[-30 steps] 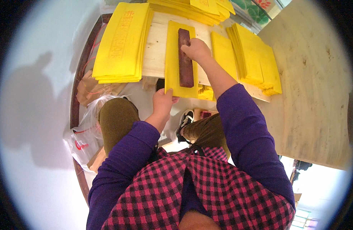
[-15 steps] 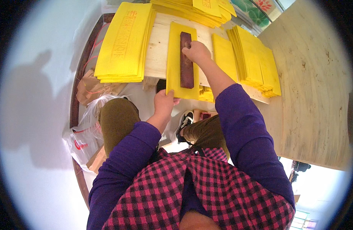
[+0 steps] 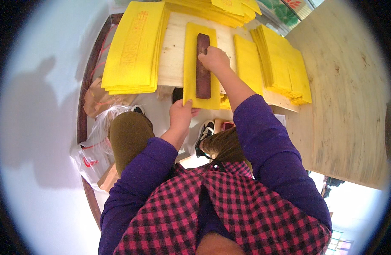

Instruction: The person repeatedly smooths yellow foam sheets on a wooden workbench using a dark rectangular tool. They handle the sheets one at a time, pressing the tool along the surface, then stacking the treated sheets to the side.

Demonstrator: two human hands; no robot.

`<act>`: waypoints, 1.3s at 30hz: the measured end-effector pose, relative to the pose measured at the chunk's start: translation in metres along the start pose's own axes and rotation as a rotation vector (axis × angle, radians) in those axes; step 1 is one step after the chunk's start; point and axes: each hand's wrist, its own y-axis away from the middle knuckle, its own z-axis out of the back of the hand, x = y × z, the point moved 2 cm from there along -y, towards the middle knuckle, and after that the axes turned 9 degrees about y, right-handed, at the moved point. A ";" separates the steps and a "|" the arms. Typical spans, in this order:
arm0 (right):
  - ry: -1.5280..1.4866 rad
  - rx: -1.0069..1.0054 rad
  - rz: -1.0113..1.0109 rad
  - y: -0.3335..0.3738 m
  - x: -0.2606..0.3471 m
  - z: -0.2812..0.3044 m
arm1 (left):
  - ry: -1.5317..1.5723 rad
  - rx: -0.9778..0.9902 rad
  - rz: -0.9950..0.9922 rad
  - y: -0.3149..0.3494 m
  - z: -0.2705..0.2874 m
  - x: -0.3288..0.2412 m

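A long dark red-brown block [image 3: 203,87] lies lengthwise over a single yellow sheet [image 3: 190,55], which rests on a pale wooden board and reaches past its near edge. My right hand [image 3: 215,59] is closed around the middle of the block. At the sheet's near left corner, my left hand [image 3: 181,114] pinches the edge, thumb on top and fingertips below. The block hides whatever lies directly beneath it.
Left of the board's middle is a stack of yellow sheets with red print [image 3: 129,51]. To the right are plain yellow stacks [image 3: 274,63], and more lie at the back [image 3: 199,10]. A plywood panel [image 3: 340,97] stands at right; a white plastic bag [image 3: 91,159] is low at left.
The block has shifted slightly left on the sheet, with my right hand still around it. My left hand keeps its pinch on the sheet's near corner. The whole view has moved a little.
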 end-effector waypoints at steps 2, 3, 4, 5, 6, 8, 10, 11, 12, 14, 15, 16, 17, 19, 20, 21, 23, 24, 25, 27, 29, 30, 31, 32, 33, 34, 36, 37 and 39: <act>0.003 0.015 -0.003 0.000 -0.001 -0.003 | 0.012 -0.006 0.022 0.000 0.001 0.000; 0.005 0.006 -0.002 -0.001 -0.001 -0.004 | 0.015 -0.005 0.028 0.000 0.000 0.000; 0.007 -0.007 -0.003 -0.002 -0.001 -0.004 | 0.008 -0.003 0.035 -0.001 0.000 0.000; -0.009 -0.013 -0.004 -0.003 -0.002 -0.005 | -0.001 0.001 0.041 -0.002 0.000 0.000; -0.025 -0.023 -0.005 -0.003 -0.003 -0.005 | -0.003 0.012 0.034 -0.002 0.000 -0.001; -0.047 -0.031 -0.007 -0.003 -0.004 -0.006 | 0.007 0.021 0.029 -0.002 0.000 -0.001; -0.059 -0.020 -0.012 -0.002 -0.005 -0.008 | 0.000 0.030 0.012 -0.001 0.002 -0.001; -0.068 -0.025 -0.011 -0.003 -0.005 -0.009 | -0.019 0.034 0.000 -0.001 0.003 -0.001; -0.077 -0.028 -0.012 -0.003 -0.006 -0.011 | -0.023 0.035 0.003 -0.001 0.003 -0.001; -0.099 -0.055 -0.001 -0.005 -0.009 -0.012 | -0.048 0.059 0.001 -0.001 0.004 0.000; -0.112 -0.079 0.014 -0.006 -0.010 -0.011 | -0.052 0.072 -0.007 -0.001 0.004 0.000; -0.120 -0.085 0.011 -0.005 -0.014 -0.012 | -0.054 0.054 -0.001 -0.001 0.005 0.000; -0.192 -0.115 0.020 -0.004 -0.020 -0.010 | -0.053 0.043 0.002 -0.002 0.005 0.001; -0.302 -0.150 -0.004 -0.002 -0.037 0.001 | -0.059 0.040 0.000 -0.002 0.006 0.002; -0.410 -0.169 -0.035 0.001 -0.046 0.007 | -0.070 0.050 -0.002 -0.001 0.007 0.001; -0.566 -0.190 -0.015 0.008 -0.055 0.013 | -0.082 0.061 -0.006 -0.001 0.008 0.000; -0.872 -0.205 -0.005 0.030 -0.078 0.023 | -0.153 0.076 -0.036 0.000 0.008 -0.006; -0.805 -0.252 -0.054 0.042 -0.089 0.028 | -0.189 0.082 -0.051 0.001 0.006 -0.009; -0.758 -0.294 -0.064 0.052 -0.100 0.032 | -0.166 0.071 -0.066 0.001 0.003 -0.012; -0.790 -0.341 -0.104 0.074 -0.116 0.029 | -0.124 0.047 -0.095 0.005 -0.003 -0.018; -0.951 -0.350 -0.171 0.095 -0.130 0.020 | -0.179 0.056 -0.054 0.005 -0.008 -0.026; -1.042 -0.363 -0.166 0.102 -0.135 0.015 | -0.203 0.068 -0.044 0.004 -0.012 -0.030; -1.131 -0.373 -0.168 0.109 -0.139 0.009 | -0.224 0.039 -0.042 0.002 -0.015 -0.033; -1.233 -0.369 -0.195 0.115 -0.142 0.004 | -0.242 0.020 -0.052 -0.002 -0.018 -0.037; -1.259 -0.400 -0.176 0.119 -0.145 0.000 | -0.261 0.001 -0.065 -0.008 -0.022 -0.041; -1.297 -0.417 -0.181 0.121 -0.147 -0.004 | -0.264 0.016 -0.066 -0.015 -0.026 -0.045; -1.382 -0.429 -0.162 0.124 -0.151 -0.009 | -0.266 0.067 -0.039 -0.035 -0.038 -0.056; -1.428 -0.423 -0.137 0.125 -0.154 -0.011 | -0.272 0.075 -0.013 -0.044 -0.044 -0.059; -1.491 -0.413 -0.109 0.125 -0.159 -0.012 | -0.417 0.068 -0.009 -0.063 -0.056 -0.067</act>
